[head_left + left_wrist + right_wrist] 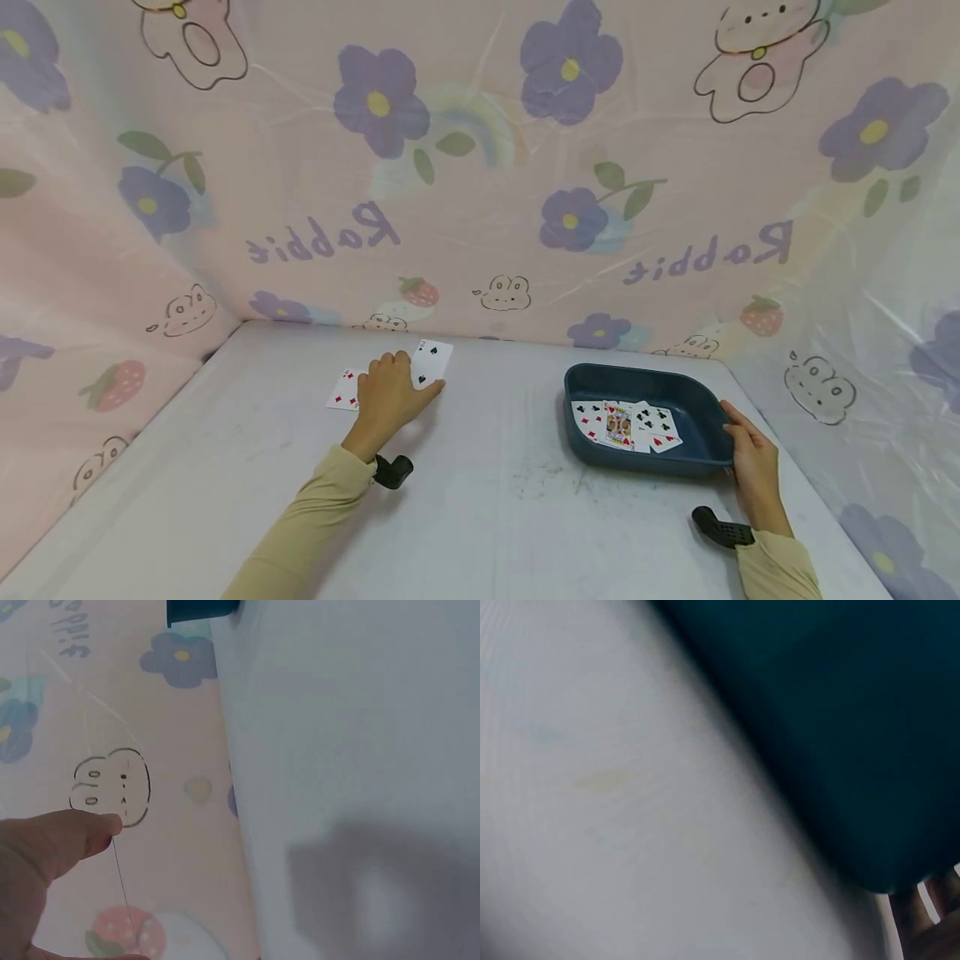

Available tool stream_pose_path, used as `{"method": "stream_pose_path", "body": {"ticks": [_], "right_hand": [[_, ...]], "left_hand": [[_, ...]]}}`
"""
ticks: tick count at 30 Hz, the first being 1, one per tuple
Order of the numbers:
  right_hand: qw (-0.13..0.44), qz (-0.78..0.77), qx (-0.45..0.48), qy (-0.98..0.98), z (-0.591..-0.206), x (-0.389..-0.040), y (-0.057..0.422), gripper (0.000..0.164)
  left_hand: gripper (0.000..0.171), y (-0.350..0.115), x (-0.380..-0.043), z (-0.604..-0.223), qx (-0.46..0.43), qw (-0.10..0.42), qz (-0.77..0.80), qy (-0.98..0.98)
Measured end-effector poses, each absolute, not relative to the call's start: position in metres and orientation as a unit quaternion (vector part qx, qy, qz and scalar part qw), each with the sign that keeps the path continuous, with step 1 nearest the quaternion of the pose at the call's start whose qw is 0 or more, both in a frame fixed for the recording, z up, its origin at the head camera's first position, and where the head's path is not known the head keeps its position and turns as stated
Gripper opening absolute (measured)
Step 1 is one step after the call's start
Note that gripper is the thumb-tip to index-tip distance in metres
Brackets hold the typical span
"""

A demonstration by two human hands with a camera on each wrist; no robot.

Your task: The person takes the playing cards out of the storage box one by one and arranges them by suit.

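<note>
My left hand (387,398) pinches a spade playing card (433,358) above the back left of the table. The left wrist view shows that card (124,885) edge-on, as a thin line by the thumb. A diamond card (342,395) lies just left of the hand, which partly hides it. At the right, my right hand (756,462) grips the right end of a dark blue tray (701,421). Several face-up cards (626,425), a king among them, lie overlapped in the tray's left part. The right wrist view shows the tray's side (840,735) close up.
A white-covered table (480,500) carries everything. Pink patterned sheeting (465,192) rises along its back and both sides. A black wrist mount (393,472) sits on the left wrist, and another (720,529) on the right.
</note>
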State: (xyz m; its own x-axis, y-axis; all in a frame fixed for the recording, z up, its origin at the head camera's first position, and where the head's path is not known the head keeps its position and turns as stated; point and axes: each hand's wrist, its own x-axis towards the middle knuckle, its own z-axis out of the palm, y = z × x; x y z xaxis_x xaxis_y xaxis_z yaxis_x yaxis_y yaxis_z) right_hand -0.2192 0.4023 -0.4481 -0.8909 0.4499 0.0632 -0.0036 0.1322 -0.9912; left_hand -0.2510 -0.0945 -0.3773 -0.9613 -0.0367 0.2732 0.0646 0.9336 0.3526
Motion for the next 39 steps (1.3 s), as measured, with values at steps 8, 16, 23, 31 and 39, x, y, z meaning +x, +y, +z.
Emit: {"method": "stream_pose_path", "body": {"ticks": [8,16,23,31,39], "right_hand": [[0.180,0.639,-0.154,-0.731,-0.450,-0.220,0.402,0.046],[0.177,0.631,-0.168,-0.736,-0.450,-0.221,0.404,0.045],[0.179,0.636,-0.165,-0.732,-0.449,-0.220,0.403,0.045],[0.176,0.636,-0.166,-0.732,-0.450,-0.220,0.402,0.046],[0.168,0.650,-0.169,-0.722,-0.450,-0.220,0.403,0.046]], "left_hand": [[0.059,-0.110,-0.254,-0.391,0.021,0.115,-0.185,-0.976],[0.059,-0.115,-0.254,-0.402,0.040,0.070,-0.187,-0.979],[0.056,-0.119,-0.256,-0.414,0.050,0.059,-0.203,-0.976],[0.049,-0.123,-0.255,-0.419,0.057,0.047,-0.216,-0.974],[0.051,-0.122,-0.260,-0.423,0.055,0.038,-0.195,-0.978]]}}
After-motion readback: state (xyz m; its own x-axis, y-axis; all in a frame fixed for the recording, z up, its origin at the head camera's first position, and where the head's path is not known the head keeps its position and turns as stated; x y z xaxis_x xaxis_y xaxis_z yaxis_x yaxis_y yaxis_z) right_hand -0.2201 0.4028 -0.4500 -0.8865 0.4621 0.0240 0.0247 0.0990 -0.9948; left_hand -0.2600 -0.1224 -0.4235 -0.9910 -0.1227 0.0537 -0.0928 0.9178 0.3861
